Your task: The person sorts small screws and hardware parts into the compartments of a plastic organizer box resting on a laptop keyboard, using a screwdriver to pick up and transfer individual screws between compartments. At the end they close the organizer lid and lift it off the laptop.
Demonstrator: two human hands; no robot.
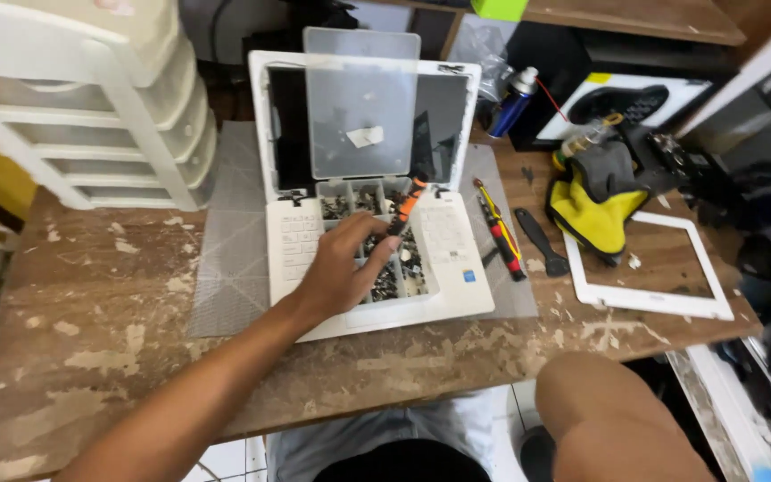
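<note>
The orange and black screwdriver (405,210) stands tilted in the middle of the frame, above a clear plastic parts box (375,259) with many small compartments full of dark screws. The left hand (336,268) comes from the lower left of the frame; its fingers are closed around the lower part of the screwdriver, and the fingertips (384,261) lie over the compartments of the box. I cannot tell if they touch the screws. The right hand is not in the picture.

The box rests on the keyboard of an open white laptop (461,286), and its clear lid (361,103) stands up in front of the dark laptop screen. A small white label (365,137), with a torn shape, sits on the middle of the lid. A small blue square sticker (469,276) is on the laptop's palm rest, just right of the box. The laptop lies on a grey cutting mat (234,259) on a worn wooden table (91,321).

Just right of the laptop lie a yellow and red screwdriver (498,232) and a black plastic tool (542,241). Further right there is a white screen frame (644,299), and a yellow and grey cloth (600,205) near its upper edge. In the upper middle right stands a blue spray can (512,103) with a thin red tube. A white plastic drawer unit (91,98) fills the upper left.
</note>
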